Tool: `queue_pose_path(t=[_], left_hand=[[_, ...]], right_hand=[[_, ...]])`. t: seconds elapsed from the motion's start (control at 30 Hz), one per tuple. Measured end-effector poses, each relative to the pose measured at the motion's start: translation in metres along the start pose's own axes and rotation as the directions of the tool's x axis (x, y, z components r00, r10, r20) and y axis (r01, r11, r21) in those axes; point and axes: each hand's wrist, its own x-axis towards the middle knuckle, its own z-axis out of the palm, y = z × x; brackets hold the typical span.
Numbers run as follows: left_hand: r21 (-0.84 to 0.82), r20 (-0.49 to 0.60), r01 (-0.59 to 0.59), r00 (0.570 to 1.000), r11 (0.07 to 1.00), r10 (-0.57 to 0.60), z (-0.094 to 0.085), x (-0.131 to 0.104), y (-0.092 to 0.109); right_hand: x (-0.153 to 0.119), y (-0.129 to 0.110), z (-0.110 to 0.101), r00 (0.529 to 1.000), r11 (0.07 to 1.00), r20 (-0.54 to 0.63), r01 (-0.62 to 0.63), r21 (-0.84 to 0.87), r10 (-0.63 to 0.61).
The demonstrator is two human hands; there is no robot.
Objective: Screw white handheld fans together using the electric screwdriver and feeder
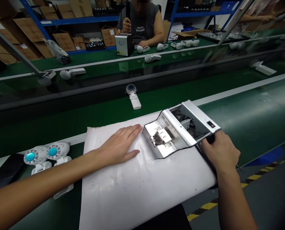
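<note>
Dark flat object (5, 171) – at the near left edge of the green workbench (252, 118), partly cut off.

Two small white handheld fans (46, 155) with blue centres – side by side, just right of the dark object, touching the left edge of the white sheet (142, 188).

White sheet – spread over the near edge of the workbench and hanging over it.

Left hand (119, 145) – flat and open on the sheet, palm down, fingertips just beside the silver machine (181, 127); holds nothing.

Single white fan (133, 95) – lying on the conveyor belt beyond the sheet's far edge.

Silver machine – resting on the right part of the sheet, top open, metal parts showing.

Right hand (220, 151) – closed around a dark knob at the machine's near right corner.

Another person (142, 22) – seated across the line at the far bench.
</note>
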Motion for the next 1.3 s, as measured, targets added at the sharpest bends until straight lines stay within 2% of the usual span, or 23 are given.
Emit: queue_pose_path(t=[0.07,0.1,0.17,0.2,0.23,0.3,0.4,0.47,0.53,0.6,0.67,0.7,0.73,0.77,0.8,0.87,0.9,0.93,0.97,1.03,1.1,1.17,1.3], left_hand=[[-0.148,-0.045,0.060,0.997,0.987,-0.068,0.021,0.003,0.016],[-0.213,-0.062,0.082,0.993,0.974,-0.098,0.030,0.006,0.023],[-0.318,-0.095,0.115,0.984,0.941,-0.152,0.045,0.014,0.034],[-0.360,-0.115,0.127,0.977,0.924,-0.179,0.051,0.019,0.039],[-0.398,-0.134,0.140,0.969,0.907,-0.209,0.056,0.023,0.044],[-0.458,-0.163,0.165,0.950,0.873,-0.265,0.062,0.030,0.053],[-0.530,-0.168,0.194,0.930,0.825,-0.327,0.067,0.036,0.063],[-0.581,-0.141,0.227,0.918,0.781,-0.371,0.068,0.038,0.066],[-0.623,-0.107,0.262,0.905,0.737,-0.411,0.068,0.038,0.067],[-0.644,-0.086,0.280,0.899,0.712,-0.430,0.069,0.038,0.066],[-0.643,-0.084,0.279,0.900,0.713,-0.427,0.071,0.038,0.064],[-0.638,-0.094,0.270,0.903,0.721,-0.420,0.072,0.039,0.064],[-0.631,-0.113,0.255,0.904,0.733,-0.411,0.073,0.039,0.063],[-0.622,-0.141,0.235,0.905,0.747,-0.402,0.074,0.040,0.062],[-0.611,-0.173,0.215,0.903,0.762,-0.394,0.075,0.041,0.062],[-0.588,-0.221,0.193,0.896,0.786,-0.385,0.075,0.043,0.061],[-0.579,-0.225,0.197,0.894,0.791,-0.387,0.074,0.043,0.060],[-0.576,-0.217,0.208,0.894,0.791,-0.393,0.073,0.044,0.060],[-0.577,-0.205,0.219,0.894,0.787,-0.399,0.071,0.045,0.059],[-0.590,-0.194,0.222,0.894,0.776,-0.403,0.064,0.047,0.057],[-0.609,-0.210,0.191,0.897,0.770,-0.388,0.055,0.051,0.056],[-0.625,-0.242,0.137,0.902,0.768,-0.358,0.047,0.057,0.055],[-0.659,-0.300,0.046,0.899,0.751,-0.318,0.037,0.075,0.056]], right_hand=[[-0.003,0.002,-0.003,0.992,0.969,-0.119,0.057,0.241,-0.029],[-0.005,0.000,-0.006,0.980,0.914,-0.198,0.098,0.393,-0.020],[-0.011,-0.010,-0.014,0.944,0.725,-0.330,0.210,0.656,0.024],[-0.013,-0.018,-0.017,0.934,0.617,-0.355,0.255,0.744,0.042],[-0.014,-0.028,-0.020,0.937,0.517,-0.346,0.274,0.811,0.047],[-0.014,-0.049,-0.022,0.970,0.325,-0.242,0.218,0.920,0.034],[-0.006,-0.071,-0.015,0.999,0.144,0.002,-0.007,0.990,0.035],[0.001,-0.075,-0.009,0.993,0.091,0.117,-0.118,0.989,0.012],[0.007,-0.070,-0.009,0.985,0.097,0.172,-0.170,0.981,-0.015],[0.015,-0.063,-0.022,0.991,0.179,0.126,-0.115,0.977,-0.052],[0.025,-0.060,-0.047,0.978,0.327,-0.001,0.071,0.942,-0.210],[0.030,-0.062,-0.063,0.934,0.406,-0.056,0.206,0.890,-0.352],[0.035,-0.068,-0.079,0.852,0.465,-0.072,0.352,0.812,-0.519],[0.039,-0.076,-0.094,0.738,0.515,-0.020,0.490,0.703,-0.675],[0.043,-0.086,-0.106,0.611,0.535,0.080,0.613,0.582,-0.787],[0.050,-0.109,-0.121,0.358,0.448,0.282,0.800,0.398,-0.890],[0.053,-0.119,-0.124,0.258,0.388,0.366,0.856,0.342,-0.894],[0.056,-0.128,-0.124,0.181,0.330,0.426,0.893,0.307,-0.887],[0.059,-0.136,-0.122,0.128,0.284,0.465,0.917,0.282,-0.876],[0.066,-0.144,-0.119,0.073,0.216,0.488,0.946,0.243,-0.870],[0.075,-0.145,-0.119,0.049,0.165,0.460,0.962,0.215,-0.887],[0.084,-0.140,-0.123,0.050,0.151,0.424,0.967,0.207,-0.904],[0.102,-0.122,-0.131,0.099,0.209,0.375,0.942,0.264,-0.922]])
